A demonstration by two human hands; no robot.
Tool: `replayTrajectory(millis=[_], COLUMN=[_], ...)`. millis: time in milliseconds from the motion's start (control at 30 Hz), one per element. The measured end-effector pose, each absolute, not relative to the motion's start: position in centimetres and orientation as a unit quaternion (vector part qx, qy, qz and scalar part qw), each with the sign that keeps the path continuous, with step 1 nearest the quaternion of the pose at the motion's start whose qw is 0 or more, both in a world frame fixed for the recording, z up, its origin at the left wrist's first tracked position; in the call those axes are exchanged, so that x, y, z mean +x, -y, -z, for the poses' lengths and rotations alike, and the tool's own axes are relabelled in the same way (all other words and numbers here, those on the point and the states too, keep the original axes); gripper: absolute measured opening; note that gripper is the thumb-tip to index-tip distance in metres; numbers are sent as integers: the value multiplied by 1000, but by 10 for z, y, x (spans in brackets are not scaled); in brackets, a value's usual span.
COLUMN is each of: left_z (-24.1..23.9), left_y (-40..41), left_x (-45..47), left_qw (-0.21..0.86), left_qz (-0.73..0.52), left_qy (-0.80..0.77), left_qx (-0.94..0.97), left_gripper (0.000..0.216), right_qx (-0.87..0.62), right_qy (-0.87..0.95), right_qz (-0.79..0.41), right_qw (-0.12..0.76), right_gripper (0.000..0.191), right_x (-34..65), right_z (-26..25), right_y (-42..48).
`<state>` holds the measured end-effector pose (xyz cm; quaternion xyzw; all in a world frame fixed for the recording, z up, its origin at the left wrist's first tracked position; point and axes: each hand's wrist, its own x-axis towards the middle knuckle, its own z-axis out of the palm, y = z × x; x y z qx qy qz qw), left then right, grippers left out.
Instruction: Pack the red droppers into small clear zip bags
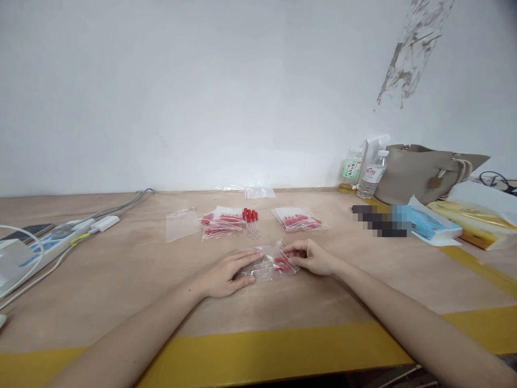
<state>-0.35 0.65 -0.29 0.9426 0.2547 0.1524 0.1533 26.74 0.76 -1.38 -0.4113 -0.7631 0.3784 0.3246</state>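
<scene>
Lying palm down at the left end of a clear plastic bag [265,267], the left hand [228,274] is keeping its thumb apart from its fingers, the fingertips resting on the film and nothing being gripped between them. At the other end, the right hand [310,258] is pinching the bag's edge, thumb and fingers brought together on the plastic. The bag is lying flat on the brown table [242,312], between the two hands, and a few red pieces [281,264] are showing inside it, close to the right fingers; how many, I cannot tell. Just beyond, loose red-topped droppers [251,216] with thin clear stems are lying side by side, their red ends pointing toward the wall [202,97]. A left stack of bags [222,222] holding red pieces is sitting right beside them, while a right stack of bags [301,220] is lying apart on the other side. Farther left, a flat clear bag [181,225] is lying near the left stack, and another bag [260,193] is resting by the wall. A power strip [48,250] is lying at far left; at right, two bottles [361,175] are standing beside a grey handbag [416,175], with a blue packet [434,225] and a yellow packet [470,223] lying in front.
</scene>
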Motion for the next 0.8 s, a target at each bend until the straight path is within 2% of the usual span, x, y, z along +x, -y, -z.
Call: replayTrajectory(millis=[200,300,467,533,667,800], left_z=[5,6,6,6,6,6], left_y=[-8,-9,-9,-8,-9,-9], left_x=[-4,-5,-4,-4,-4,-5], left_qw=[162,165,155,152,153,149], left_qz=[-140,-138,-138,-138,-133,-123], left_qy=[-266,-269,-265,-261,-262,-256], left_qx=[940,939,942,943,943,947], left_gripper=[46,46,45,45,45,44], right_qx=[-410,-420,-402,-440,-504,-559], right_qy=[782,779,716,703,722,748], right_qz=[-370,-353,-463,-424,-246,-114], right_qw=[289,303,335,364,405,338], right_gripper=[28,25,30,26,17,14], right_x=[276,274,269,270,267,240], right_z=[9,9,13,12,0,-18], right_y=[-9,-9,-10,-14,-32,-60])
